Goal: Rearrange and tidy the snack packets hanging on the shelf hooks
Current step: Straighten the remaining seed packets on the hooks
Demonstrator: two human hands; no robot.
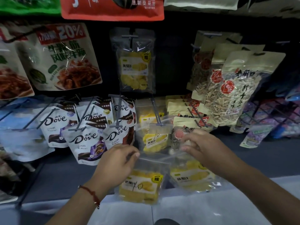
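- The left hand (120, 161) pinches the clear top strip of a packet of yellow dried fruit (139, 186), which hangs straight down from the pinch, below the lower row of hooks.
- The right hand (201, 146) has its fingers curled together on the top edge of a second yellow fruit packet (191, 177); this one slants down and to the right from the grip. Blur hides exactly where the fingertips meet the film.
- Just above and between the two grips, a third fruit packet (154, 138) hangs on its hook (159, 123); a fourth (134, 69) hangs on the row higher up.
- Handling, as a judgement: the packets look light, with thin, glossy, crinkly film that bends easily and could slip. The slices inside may crack if squeezed.
- The best hold is likely the flat header strip beside the hang hole, leaving the hole open for the hook.
- Both forearms reach up and forward, wrists roughly level, hands near each other; the left wrist wears a red cord bracelet (90, 194).
- Left of the left grip hang white chocolate pouches (84, 138); up and right of the right grip, seed packets (240, 88).
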